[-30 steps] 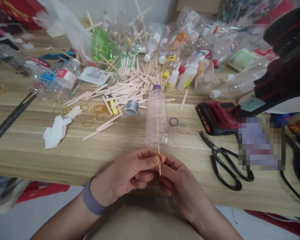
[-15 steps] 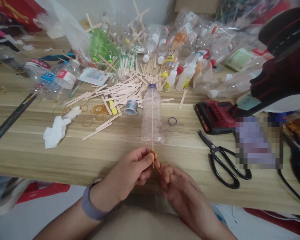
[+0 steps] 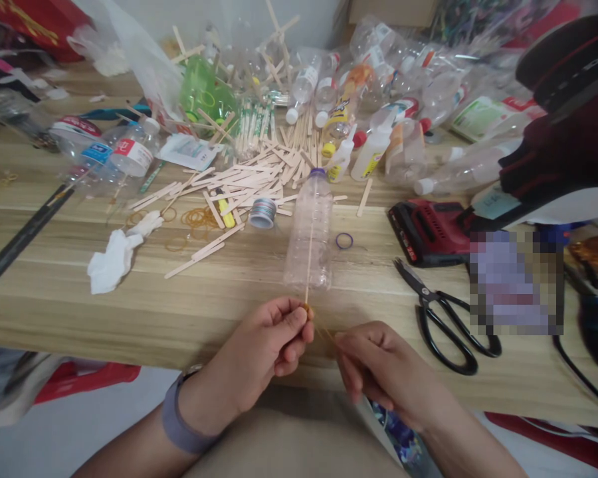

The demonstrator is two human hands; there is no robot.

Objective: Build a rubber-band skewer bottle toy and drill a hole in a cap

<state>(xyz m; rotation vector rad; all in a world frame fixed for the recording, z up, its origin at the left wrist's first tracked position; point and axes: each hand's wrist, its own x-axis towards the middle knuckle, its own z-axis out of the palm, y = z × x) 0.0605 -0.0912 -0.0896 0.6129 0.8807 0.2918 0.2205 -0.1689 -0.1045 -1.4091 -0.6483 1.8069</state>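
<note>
My left hand [image 3: 272, 345] pinches the near end of a thin wooden stick [image 3: 309, 265], where an orange-yellow rubber band is wound around it. From that spot the rubber band [image 3: 325, 329] stretches to the right, its other end pinched by my right hand [image 3: 383, 365]. The stick points away from me along a clear plastic bottle [image 3: 306, 229] with a purple cap [image 3: 317, 172]; whether it is inside or over the bottle I cannot tell. The bottle's base is just beyond my left fingertips.
Flat wooden sticks [image 3: 249, 174] and a wire spool [image 3: 262, 213] lie beyond my hands. Black scissors [image 3: 436, 305] and a red-black power tool [image 3: 426, 229] are at right. White tissue [image 3: 110, 262] and rubber bands [image 3: 197, 219] are at left. Many bottles stand behind.
My right hand has moved right, away from my left hand, drawing the rubber band out longer. The bottle's capped end has swung slightly to the right.
</note>
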